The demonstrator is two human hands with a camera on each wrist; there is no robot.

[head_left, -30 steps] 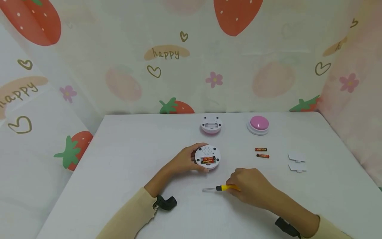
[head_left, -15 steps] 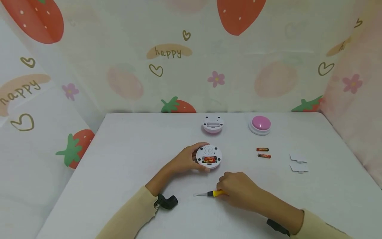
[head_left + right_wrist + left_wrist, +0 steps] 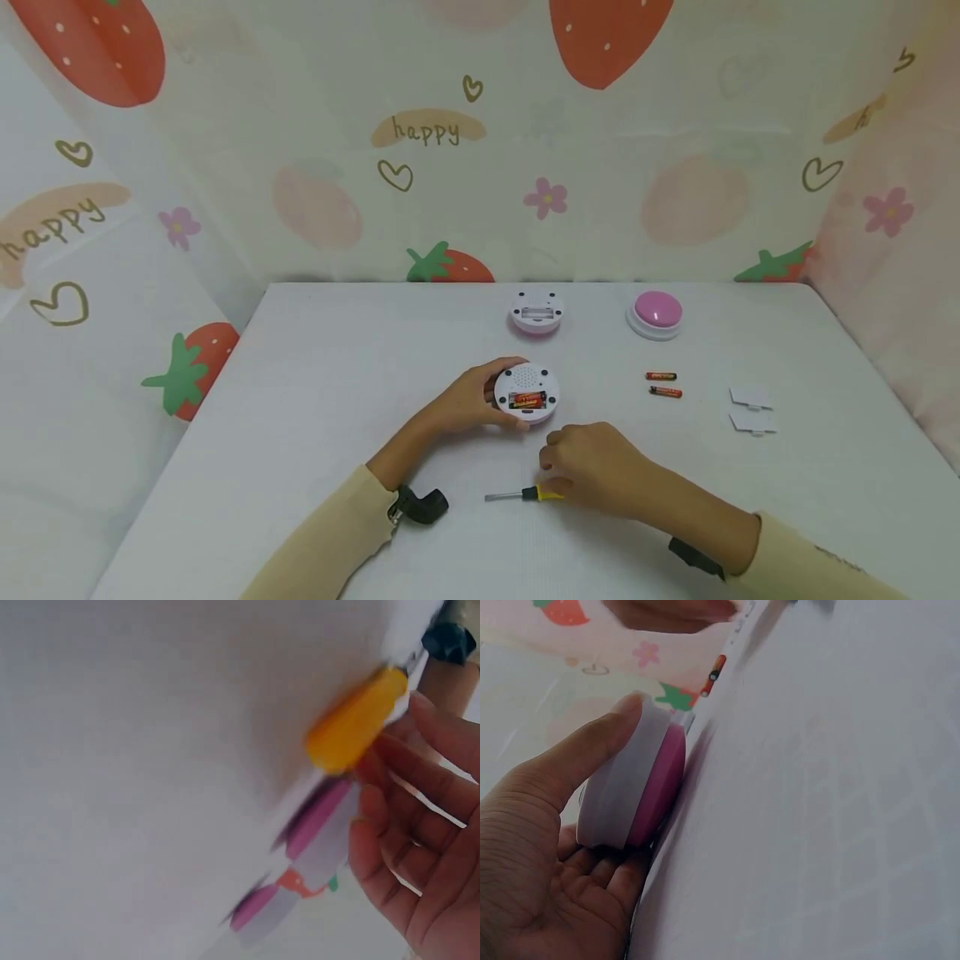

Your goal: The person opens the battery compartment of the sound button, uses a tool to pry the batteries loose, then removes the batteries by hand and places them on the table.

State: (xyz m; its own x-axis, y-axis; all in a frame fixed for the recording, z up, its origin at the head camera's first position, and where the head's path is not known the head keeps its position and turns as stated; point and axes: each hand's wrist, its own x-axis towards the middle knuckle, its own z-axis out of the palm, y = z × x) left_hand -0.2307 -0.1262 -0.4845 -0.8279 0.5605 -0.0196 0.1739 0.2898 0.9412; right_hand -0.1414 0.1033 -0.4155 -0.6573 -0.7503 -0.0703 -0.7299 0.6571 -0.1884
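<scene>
My left hand grips an upturned round push button by its side, thumb at the near edge. Its white base faces up, with two red-and-black batteries lying in the uncovered compartment. The left wrist view shows its pink dome turned down toward the table. Nearer the front, a screwdriver with a yellow handle lies on the table, its shaft toward the left. Over the handle is my right hand, with thumb and index finger apart. In the right wrist view its fingers hang loosely beside the yellow handle.
Behind the held button sits a second upturned one, its battery compartment bare. A third push button stands pink side up at back right. Two loose batteries and two white covers lie on the right. A printed curtain backs the table.
My right hand has moved left and let go of the screwdriver, which now lies on the table nearer the front. My left hand keeps holding the push button in place.
</scene>
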